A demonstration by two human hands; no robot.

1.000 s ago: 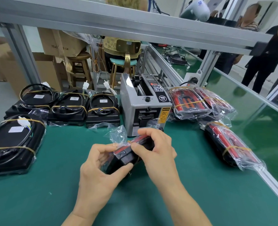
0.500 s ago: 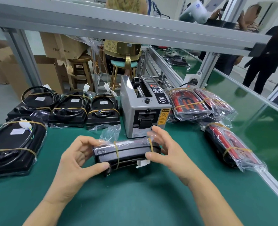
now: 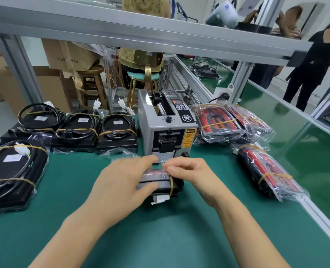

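So you've got the black unit in a clear plastic bag (image 3: pixel 158 183) sitting on the green-matted counter (image 3: pixel 160 238), dead centre and just in front of the grey box-shaped tape dispenser (image 3: pixel 167 132). A yellowish rubber band (image 3: pixel 171 185) runs round its right end, and a small white tab (image 3: pixel 161 199) pokes out under the front edge. Your left hand (image 3: pixel 121 184) is draped over the left end, with the fingers (image 3: pixel 141 161) stretched across the top and the thumb pressed on the front face, so the unit is clamped between them (it's a bit blurry there, mind). Your right hand (image 3: pixel 189 175) sits at the top right corner with its fingers (image 3: pixel 174 168) curled together, pinching the bag. I can't tell if they've got just the film or the casing too. Over on the left are black units with coiled cables (image 3: pixel 79 130) banded on top, three in a row at the back. A bigger black oval unit (image 3: pixel 11 175) lies nearer you by the counter's left edge. On the right, red-and-black packs in clear bags (image 3: pixel 220 124) are piled just beside the dispenser. One more bagged red-and-black pack (image 3: pixel 270 171) lies apart from them, close to the aluminium rail (image 3: pixel 318 221).
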